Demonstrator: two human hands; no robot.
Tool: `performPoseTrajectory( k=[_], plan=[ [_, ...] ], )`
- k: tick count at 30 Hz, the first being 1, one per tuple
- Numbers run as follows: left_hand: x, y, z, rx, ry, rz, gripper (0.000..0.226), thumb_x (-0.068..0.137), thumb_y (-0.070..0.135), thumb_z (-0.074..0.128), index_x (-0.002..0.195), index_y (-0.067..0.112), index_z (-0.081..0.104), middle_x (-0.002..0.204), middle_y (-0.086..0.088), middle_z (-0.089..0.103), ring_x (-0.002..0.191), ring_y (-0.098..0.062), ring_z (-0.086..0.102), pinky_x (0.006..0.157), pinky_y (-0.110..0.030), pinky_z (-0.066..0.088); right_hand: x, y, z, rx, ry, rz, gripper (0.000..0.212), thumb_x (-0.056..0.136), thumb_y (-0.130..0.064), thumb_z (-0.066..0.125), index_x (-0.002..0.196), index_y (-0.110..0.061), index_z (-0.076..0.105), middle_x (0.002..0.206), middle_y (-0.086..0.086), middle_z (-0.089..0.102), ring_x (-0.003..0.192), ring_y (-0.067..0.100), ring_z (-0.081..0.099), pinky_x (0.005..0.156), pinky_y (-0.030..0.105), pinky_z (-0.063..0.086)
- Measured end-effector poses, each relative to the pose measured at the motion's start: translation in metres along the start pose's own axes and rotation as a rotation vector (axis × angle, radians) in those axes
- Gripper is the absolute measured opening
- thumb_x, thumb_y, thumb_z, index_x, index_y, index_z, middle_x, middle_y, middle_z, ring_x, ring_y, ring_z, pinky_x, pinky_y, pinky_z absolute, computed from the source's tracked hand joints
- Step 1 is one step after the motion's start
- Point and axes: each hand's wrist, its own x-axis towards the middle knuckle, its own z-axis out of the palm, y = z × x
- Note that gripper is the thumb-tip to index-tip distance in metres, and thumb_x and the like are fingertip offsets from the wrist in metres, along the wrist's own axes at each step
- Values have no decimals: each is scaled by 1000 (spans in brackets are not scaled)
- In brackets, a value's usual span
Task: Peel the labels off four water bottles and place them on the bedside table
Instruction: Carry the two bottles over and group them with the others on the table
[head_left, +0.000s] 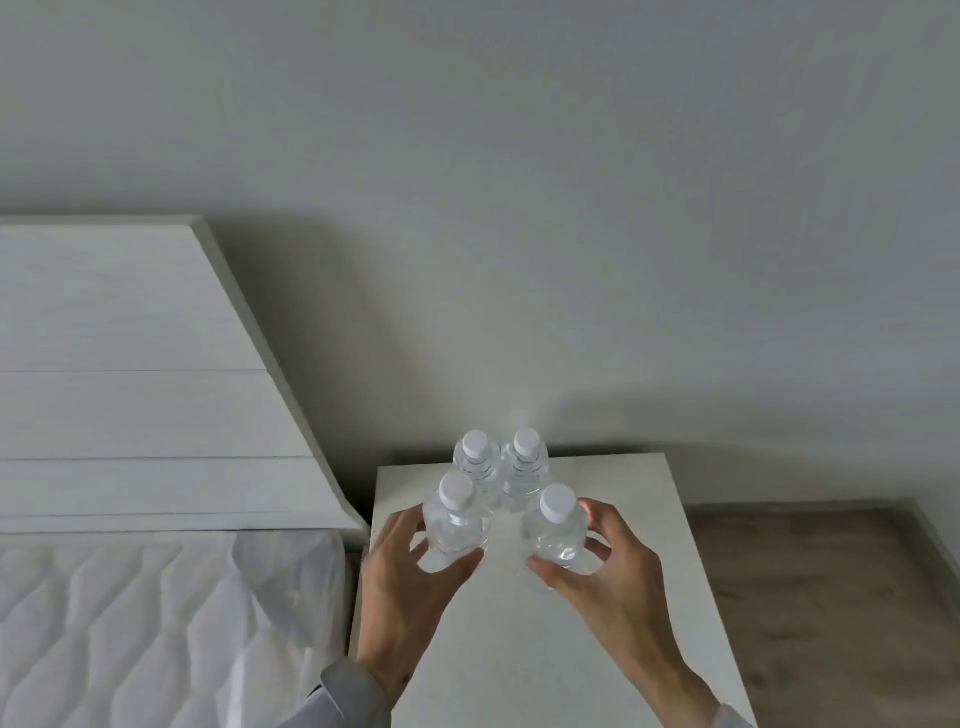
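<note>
Four clear, label-free bottles with white caps stand upright in a tight cluster on the far part of the white bedside table (597, 649), two at the back touching each other and two nearer. The left hand (410, 582) wraps its fingers and thumb around the near left bottle (457, 525), and the right hand (602, 566) grips the near right bottle (556, 535) the same way. A bare mattress (130, 623) and white headboard (130, 374) lie to the left.

Clear glossy plastic bottles (460, 525) on a matt white bedside table (623, 519); quilted cloth mattress (130, 623).
</note>
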Motion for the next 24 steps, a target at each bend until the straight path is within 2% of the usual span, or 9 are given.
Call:
performPoseTrajectory(
  k=[2,5,6,10,12,16,20,24],
  plan=[
    [12,-25,13,8,-34,25,52,70,23,100,108,41,70,111,25,66,111,0,67,91,-3,53,13,23,11,13,-21,-1,64,59,-36,101,111,-45,64,109,-30,72,108,-13,66,83,3,49],
    [26,-52,21,14,-88,40,55,69,19,101,108,45,71,114,26,64,112,-1,68,92,-3,51,28,42,18,34,-66,-39,64,62,-29,101,110,-49,64,113,-40,67,111,-16,63,88,2,47],
    [30,-58,22,21,-105,45,57,69,18,102,109,45,72,115,26,65,112,-1,68,92,-3,51,33,46,19,41,-76,-59,65,62,-25,101,110,-49,64,113,-39,67,111,-15,63,90,3,47],
    [38,-71,22,46,-142,69,62,68,15,102,110,48,71,116,28,66,112,4,67,93,-3,51,47,54,25,74,-65,-149,69,60,-13,101,111,-42,66,117,-17,62,117,1,63,98,11,50],
    [40,-74,23,41,-141,85,62,69,15,102,112,46,71,117,28,67,113,4,67,94,-4,51,51,56,28,91,-80,-168,70,60,-11,102,113,-41,67,119,-12,61,119,2,63,100,13,50],
    [43,-78,27,23,-139,100,63,69,17,101,114,48,69,119,25,67,116,3,67,95,-4,51,54,62,33,90,-87,-186,70,60,-10,101,110,-44,67,114,-20,62,117,1,64,98,11,51],
    [44,-79,29,24,-152,114,63,68,31,98,118,50,64,120,21,72,118,4,68,100,-6,50,54,66,33,84,-82,-189,71,61,-11,101,112,-43,65,120,-12,63,117,0,63,97,11,52],
    [43,-80,24,101,-180,163,68,71,27,100,123,45,60,126,26,70,123,2,66,104,-7,47,52,69,32,60,-80,-170,74,62,-21,101,120,-41,59,124,-20,60,118,-6,60,89,8,53]
  ],
)
